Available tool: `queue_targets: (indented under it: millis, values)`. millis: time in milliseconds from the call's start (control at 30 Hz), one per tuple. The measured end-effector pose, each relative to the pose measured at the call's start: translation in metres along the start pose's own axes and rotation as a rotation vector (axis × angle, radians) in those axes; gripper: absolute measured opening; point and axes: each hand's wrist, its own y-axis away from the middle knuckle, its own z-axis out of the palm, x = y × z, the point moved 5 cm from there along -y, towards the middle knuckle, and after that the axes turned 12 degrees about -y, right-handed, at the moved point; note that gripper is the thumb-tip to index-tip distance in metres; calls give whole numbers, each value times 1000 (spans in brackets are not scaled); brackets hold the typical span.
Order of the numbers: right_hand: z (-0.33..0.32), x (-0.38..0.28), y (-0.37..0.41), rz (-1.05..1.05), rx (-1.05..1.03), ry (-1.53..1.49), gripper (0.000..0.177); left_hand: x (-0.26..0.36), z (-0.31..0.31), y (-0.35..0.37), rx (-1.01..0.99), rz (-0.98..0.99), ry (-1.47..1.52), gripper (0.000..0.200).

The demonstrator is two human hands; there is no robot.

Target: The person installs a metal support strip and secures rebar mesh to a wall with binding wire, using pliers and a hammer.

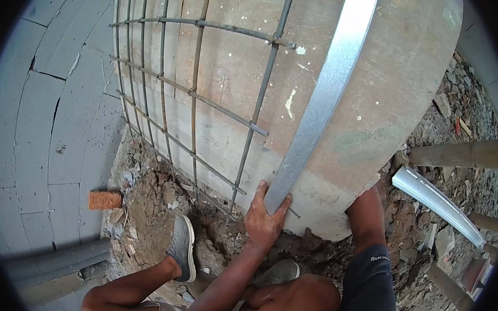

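Observation:
A long, flat silver metal straightedge point(327, 88) lies slantwise across a large plywood panel point(409, 71), appearing curved through the lens. My left hand point(264, 220) grips its lower end, with fingers on both sides of the bar. Left of the straightedge, a grid of tied steel rebar point(194, 93) stands against or just in front of the panel. A nail or short metal pin point(294, 212) sticks out beside my left hand. My right forearm point(367, 216) reaches behind the panel's lower right edge, which hides my right hand.
Rubble and soil point(160, 201) surround my feet. An orange brick point(104, 199) lies at left by the grey block wall point(42, 128). On the right are a pale, shiny long-bladed tool or strip point(437, 201) and a bamboo-like pole point(460, 155) butting toward the panel.

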Motion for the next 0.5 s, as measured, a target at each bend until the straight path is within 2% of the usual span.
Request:
queue_targets:
  millis: [200, 500]
  values:
    - [-27, -24, -11, -93, 51, 31, 35, 1, -6, -7, 27, -1, 51, 31]
    - [-30, -31, -19, -174, 70, 29, 35, 1, -4, -4, 18, 6, 56, 34]
